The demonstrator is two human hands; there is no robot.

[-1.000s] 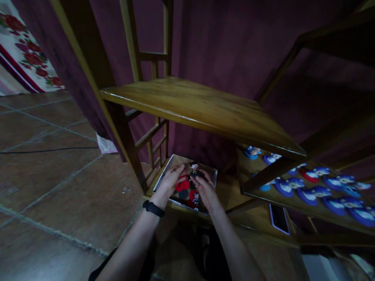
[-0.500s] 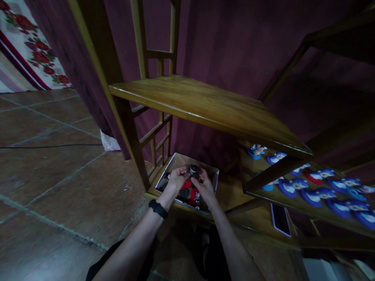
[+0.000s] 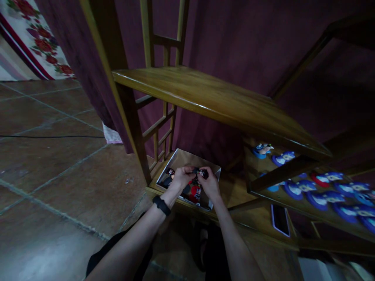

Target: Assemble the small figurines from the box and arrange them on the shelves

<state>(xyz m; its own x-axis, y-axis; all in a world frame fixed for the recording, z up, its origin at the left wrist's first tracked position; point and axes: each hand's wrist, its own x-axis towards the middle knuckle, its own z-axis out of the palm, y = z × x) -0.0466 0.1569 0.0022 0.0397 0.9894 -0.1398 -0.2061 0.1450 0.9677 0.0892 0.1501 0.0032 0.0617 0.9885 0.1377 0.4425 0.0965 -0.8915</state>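
A small dark figurine (image 3: 200, 173) is held between my two hands, just above an open cardboard box (image 3: 185, 157) on the lower shelf. My left hand (image 3: 181, 179), with a black band on the wrist, pinches one end of it. The fingers of my right hand (image 3: 209, 182) are closed round the other end. Inside the box, below my hands, lie several more figurines, among them a red one (image 3: 195, 192) and a black one (image 3: 169, 176) at the left side. My fingers hide part of the held piece and of the box's contents.
A wooden shelf board (image 3: 205, 91) juts out above the box. On the right shelf stand several figurines on blue bases (image 3: 297, 188) and one on a red base (image 3: 325, 178). A phone (image 3: 280, 219) lies on the lower board. A wooden post (image 3: 129, 128) rises at the left.
The figurine has turned from upright to lying sideways between my hands, and has shifted slightly right. My right hand has moved round its end. The view has shifted a little.
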